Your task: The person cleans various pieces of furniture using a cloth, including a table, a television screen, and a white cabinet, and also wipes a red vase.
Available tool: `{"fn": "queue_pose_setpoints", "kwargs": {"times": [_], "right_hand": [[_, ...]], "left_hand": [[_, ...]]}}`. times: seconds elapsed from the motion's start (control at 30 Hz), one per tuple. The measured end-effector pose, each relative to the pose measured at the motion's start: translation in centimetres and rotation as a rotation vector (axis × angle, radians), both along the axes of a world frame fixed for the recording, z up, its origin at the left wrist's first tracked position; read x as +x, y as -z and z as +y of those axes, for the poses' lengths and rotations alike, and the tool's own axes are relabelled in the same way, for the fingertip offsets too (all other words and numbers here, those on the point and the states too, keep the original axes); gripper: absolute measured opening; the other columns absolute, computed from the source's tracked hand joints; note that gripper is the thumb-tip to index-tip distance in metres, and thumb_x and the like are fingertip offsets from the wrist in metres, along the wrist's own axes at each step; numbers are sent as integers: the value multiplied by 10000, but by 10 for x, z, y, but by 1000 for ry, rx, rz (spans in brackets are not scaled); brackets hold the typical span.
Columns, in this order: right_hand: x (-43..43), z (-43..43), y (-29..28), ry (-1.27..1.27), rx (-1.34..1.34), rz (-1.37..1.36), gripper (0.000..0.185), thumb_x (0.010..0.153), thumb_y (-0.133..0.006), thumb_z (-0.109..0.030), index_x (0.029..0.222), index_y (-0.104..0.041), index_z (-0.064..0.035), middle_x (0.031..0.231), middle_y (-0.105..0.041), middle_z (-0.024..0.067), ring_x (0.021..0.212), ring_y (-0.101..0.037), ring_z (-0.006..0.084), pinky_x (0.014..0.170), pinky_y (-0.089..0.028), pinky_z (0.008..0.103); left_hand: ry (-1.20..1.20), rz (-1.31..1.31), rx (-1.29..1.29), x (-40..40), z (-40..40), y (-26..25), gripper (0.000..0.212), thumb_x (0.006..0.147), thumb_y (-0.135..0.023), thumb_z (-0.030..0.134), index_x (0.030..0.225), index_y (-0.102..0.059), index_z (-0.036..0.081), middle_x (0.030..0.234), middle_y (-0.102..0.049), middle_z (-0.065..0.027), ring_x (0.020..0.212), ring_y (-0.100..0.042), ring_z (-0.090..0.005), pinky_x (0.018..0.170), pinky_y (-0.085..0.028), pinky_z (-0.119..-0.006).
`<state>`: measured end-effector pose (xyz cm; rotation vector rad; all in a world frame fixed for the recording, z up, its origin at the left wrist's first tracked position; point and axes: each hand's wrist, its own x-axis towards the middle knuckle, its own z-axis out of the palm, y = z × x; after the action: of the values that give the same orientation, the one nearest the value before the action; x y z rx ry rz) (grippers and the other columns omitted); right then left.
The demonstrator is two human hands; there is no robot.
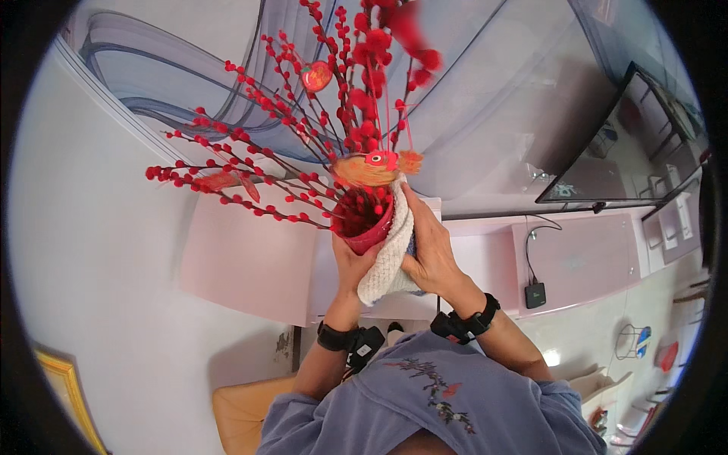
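Note:
A red vase (368, 234) full of dark branches with red berries (273, 159) is held up in front of my chest. My left hand (352, 264) grips the vase's left side, its thumb near the rim. With my right hand (429, 247) I hold a cream and blue knitted cloth (389, 259) against the vase's right side, and part of the cloth hangs below. A gold fish ornament (364, 169) with a red face hangs over the vase's mouth. A round red and orange ornament (317, 76) is among the branches higher up.
Beyond the vase stands a pale pink cabinet (250, 250) along the wall. On its right part lies a small black box (535, 296) with a cable, below a television (625, 142). An orange-yellow seat (244, 412) is at the lower left; a wire stool (628, 341) stands at the right.

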<state>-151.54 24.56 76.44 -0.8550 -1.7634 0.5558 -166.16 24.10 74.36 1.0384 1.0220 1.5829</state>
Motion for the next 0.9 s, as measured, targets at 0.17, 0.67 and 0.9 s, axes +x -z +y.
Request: {"fn": "queue_pose_setpoints", "kwargs": {"times": [0.17, 0.67, 0.9], "right_hand": [[4, 23, 7, -148, -135, 265, 539, 943, -463, -393, 1291, -443, 19, 1084, -588, 264, 996, -566, 439, 858, -458, 410], [3, 3, 39, -439, -1243, 1397, 488, 950, -490, -367, 1340, -433, -80, 1315, -508, 106, 1206, -487, 226, 1041, -374, 373], [-11, -6, 55, -423, -1009, 1452, 371, 950, -442, -413, 1155, -553, -125, 1188, -588, 83, 1083, -553, 233, 977, -422, 386]], "left_hand": [[116, 51, 57, 1, -1, -17, 813, 592, -787, 79, 1298, -390, 10, 1224, -533, -121, 1112, -546, -231, 961, -440, -365], [-7, -105, 118, 2, 2, -33, 820, 594, -766, 80, 1313, -377, 20, 1224, -528, -101, 1114, -527, -216, 965, -418, -359], [-28, -16, 123, -5, 2, -20, 877, 599, -822, 117, 1330, -345, 24, 1259, -494, -103, 1162, -492, -227, 987, -403, -372]]}}
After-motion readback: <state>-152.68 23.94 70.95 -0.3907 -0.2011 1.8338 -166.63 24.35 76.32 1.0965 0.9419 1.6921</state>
